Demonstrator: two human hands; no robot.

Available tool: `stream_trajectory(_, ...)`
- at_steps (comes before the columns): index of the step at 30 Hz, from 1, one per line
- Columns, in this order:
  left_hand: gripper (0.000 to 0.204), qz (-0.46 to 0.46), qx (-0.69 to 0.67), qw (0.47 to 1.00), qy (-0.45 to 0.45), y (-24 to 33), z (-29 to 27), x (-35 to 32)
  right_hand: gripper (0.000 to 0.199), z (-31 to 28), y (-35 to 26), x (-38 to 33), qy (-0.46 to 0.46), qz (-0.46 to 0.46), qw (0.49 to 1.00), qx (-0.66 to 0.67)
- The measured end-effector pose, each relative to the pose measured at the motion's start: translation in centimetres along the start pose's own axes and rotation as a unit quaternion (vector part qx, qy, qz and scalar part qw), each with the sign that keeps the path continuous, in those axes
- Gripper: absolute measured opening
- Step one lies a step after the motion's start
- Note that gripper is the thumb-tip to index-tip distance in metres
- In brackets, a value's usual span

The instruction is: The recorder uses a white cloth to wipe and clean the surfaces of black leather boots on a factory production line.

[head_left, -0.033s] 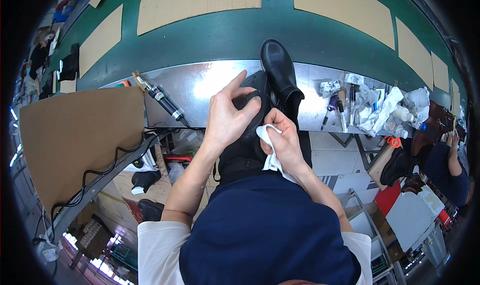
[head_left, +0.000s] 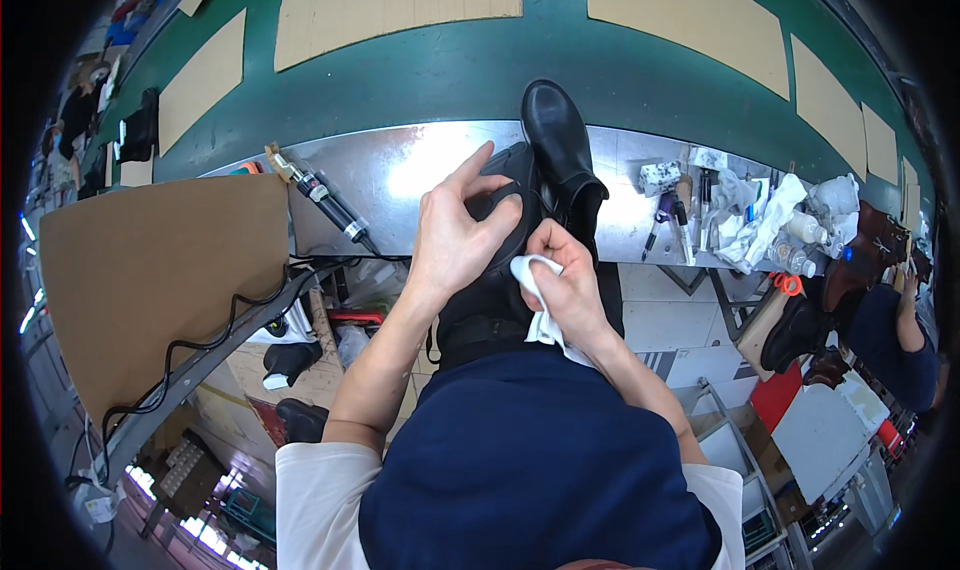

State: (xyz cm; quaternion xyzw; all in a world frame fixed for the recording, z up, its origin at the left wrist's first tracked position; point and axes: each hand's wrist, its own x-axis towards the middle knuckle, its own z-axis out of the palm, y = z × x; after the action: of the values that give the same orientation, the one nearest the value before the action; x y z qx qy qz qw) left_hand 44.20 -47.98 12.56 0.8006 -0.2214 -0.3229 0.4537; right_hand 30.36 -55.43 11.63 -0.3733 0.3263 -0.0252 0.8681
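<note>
A counter (head_left: 390,210) is carrying a boot (head_left: 553,125) ahead of the right hand (head_left: 568,288).
A second boot (head_left: 516,160) is lying under the left hand (head_left: 458,235), which is grasping it; the right hand is clenching a cloth (head_left: 524,270) close to that boot.

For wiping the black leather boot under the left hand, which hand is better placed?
Probably the right hand: it grips the crumpled white cloth close to the boot, while the left hand, showing no cloth, rests against it.
</note>
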Motion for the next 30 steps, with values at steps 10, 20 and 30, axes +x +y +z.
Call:
stream_trajectory(10, 0.060, -0.005, -0.002, 1.000, 0.000, 0.5, 0.0, -0.1, 0.008, -0.3, 0.6, 0.1, -0.031, -0.074, 0.993, -0.084)
stream_trajectory(20, 0.063, -0.003, -0.007, 1.000, 0.016, 0.3, 0.1, -0.1, 0.007, 0.6, 0.1, -0.2, 0.010, -0.050, 0.997, -0.064)
stream_trajectory(30, 0.064, -0.004, -0.009, 1.000, 0.014, 0.3, 0.0, -0.2, 0.010, 0.9, 0.5, -0.3, 0.039, -0.048, 0.998, -0.029)
